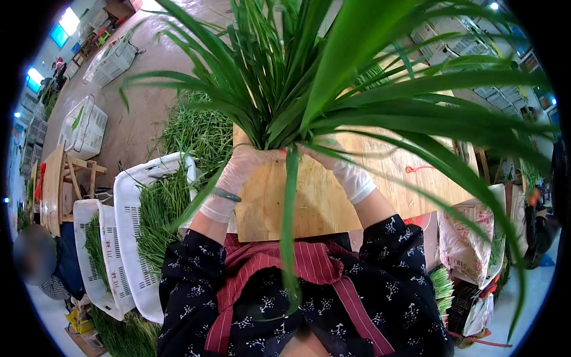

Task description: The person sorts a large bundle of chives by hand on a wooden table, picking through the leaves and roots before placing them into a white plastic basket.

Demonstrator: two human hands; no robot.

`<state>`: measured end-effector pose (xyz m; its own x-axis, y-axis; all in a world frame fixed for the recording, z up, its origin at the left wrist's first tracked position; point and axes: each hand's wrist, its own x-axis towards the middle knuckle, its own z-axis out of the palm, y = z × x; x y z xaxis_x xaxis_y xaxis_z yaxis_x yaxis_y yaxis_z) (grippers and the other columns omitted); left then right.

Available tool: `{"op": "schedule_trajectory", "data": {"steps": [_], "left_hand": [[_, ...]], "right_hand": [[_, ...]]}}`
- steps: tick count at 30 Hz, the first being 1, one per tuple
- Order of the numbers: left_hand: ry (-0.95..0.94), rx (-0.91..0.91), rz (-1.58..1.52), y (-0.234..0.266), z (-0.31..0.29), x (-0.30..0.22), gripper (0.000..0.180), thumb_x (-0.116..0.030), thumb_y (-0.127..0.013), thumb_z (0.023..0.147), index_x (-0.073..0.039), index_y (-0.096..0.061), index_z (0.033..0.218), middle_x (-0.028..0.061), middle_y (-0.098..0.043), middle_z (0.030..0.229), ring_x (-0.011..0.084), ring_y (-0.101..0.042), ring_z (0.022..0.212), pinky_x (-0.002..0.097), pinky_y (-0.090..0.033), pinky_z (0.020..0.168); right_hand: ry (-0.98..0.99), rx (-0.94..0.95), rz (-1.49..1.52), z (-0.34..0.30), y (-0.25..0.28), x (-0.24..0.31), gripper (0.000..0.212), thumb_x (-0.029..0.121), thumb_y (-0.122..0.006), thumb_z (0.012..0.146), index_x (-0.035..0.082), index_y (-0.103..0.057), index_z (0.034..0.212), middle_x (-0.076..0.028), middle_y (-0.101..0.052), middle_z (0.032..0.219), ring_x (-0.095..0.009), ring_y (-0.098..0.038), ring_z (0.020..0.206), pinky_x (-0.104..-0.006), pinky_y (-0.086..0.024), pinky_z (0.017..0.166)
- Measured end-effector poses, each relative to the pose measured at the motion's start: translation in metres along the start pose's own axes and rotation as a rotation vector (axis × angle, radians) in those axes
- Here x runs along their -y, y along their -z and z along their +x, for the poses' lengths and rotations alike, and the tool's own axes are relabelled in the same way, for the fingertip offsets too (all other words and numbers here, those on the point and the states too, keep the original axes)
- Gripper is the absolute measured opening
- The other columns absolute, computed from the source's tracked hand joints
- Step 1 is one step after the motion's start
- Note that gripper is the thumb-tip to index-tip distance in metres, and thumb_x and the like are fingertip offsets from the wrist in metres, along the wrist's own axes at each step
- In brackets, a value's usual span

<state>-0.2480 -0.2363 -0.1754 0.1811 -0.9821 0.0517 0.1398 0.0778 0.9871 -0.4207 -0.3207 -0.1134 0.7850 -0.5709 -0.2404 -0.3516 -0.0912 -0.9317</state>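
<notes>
Both my hands wear thin, whitish see-through gloves and grip a large bunch of garlic chives (279, 113), with long flat leaves fanning up and outward. My left hand (247, 163) closes round the bunch's left side, and a grey band sits at that wrist. From the right, my right hand (333, 163) wraps it, partly covered by drooping leaves. A bit of red shows between the hands; I cannot tell what it is. The bunch is above a pale wooden table (297, 208). One long leaf hangs down in front of my apron (297, 262).
To the left stand white slatted crates (128, 184) filled with greens. A heap of loose green leaves (196, 128) lies beyond them. Red string (419, 169) lies on the table's right part. At far left a person (59, 262) sits close by. A whitish sack (467, 244) is at right.
</notes>
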Motion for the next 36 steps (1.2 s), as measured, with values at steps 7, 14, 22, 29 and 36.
{"op": "schedule_trajectory", "data": {"steps": [7,14,22,29,36], "left_hand": [[-0.026,-0.096,-0.223,-0.034,-0.002,-0.044,0.045,-0.011,-0.073,0.074,-0.002,-0.053,0.113,0.0061,-0.059,0.106,0.014,-0.057,0.093,0.0254,-0.047,0.081],[0.223,-0.308,-0.382,-0.043,-0.006,-0.036,0.053,-0.019,-0.068,0.079,-0.001,-0.043,0.122,0.0084,-0.058,0.109,0.0197,-0.056,0.098,0.0315,-0.046,0.084],[0.211,-0.571,0.389,-0.062,-0.015,0.029,0.095,-0.02,-0.07,0.074,0.002,-0.004,0.14,0.0232,-0.017,0.14,0.0313,-0.024,0.128,0.0355,-0.024,0.105],[0.134,-0.572,0.594,-0.06,-0.018,0.018,0.118,-0.033,-0.079,0.064,-0.003,0.006,0.14,0.027,-0.009,0.142,0.0359,-0.013,0.132,0.0395,-0.016,0.108],[0.055,-0.557,0.731,-0.063,-0.019,0.031,0.12,-0.033,-0.08,0.061,-0.01,0.005,0.141,0.0341,-0.009,0.138,0.0435,-0.015,0.129,0.0451,-0.019,0.105]], "right_hand": [[0.296,-0.222,0.075,0.003,-0.001,0.004,0.067,0.031,-0.078,0.068,0.001,-0.047,0.118,-0.013,-0.06,0.106,-0.022,-0.057,0.096,-0.0333,-0.047,0.082],[-0.035,-0.177,-0.344,0.011,0.003,0.006,0.094,0.056,-0.072,0.062,-0.005,-0.036,0.124,-0.023,-0.058,0.107,-0.032,-0.058,0.1,-0.0368,-0.046,0.083],[-0.034,-0.252,-0.463,-0.018,0.009,-0.053,0.089,0.059,-0.061,0.071,-0.007,-0.035,0.126,-0.031,-0.054,0.105,-0.039,-0.055,0.1,-0.0398,-0.045,0.083],[-0.289,-0.249,-0.761,-0.082,0.006,-0.04,0.051,0.047,-0.061,0.077,0.002,-0.06,0.103,-0.014,-0.065,0.084,-0.027,-0.063,0.081,-0.0361,-0.048,0.074],[-0.274,0.049,-0.727,-0.089,0.009,-0.038,0.04,0.04,-0.05,0.087,0.004,-0.064,0.094,-0.01,-0.064,0.07,-0.024,-0.062,0.065,-0.0367,-0.048,0.067]]}}
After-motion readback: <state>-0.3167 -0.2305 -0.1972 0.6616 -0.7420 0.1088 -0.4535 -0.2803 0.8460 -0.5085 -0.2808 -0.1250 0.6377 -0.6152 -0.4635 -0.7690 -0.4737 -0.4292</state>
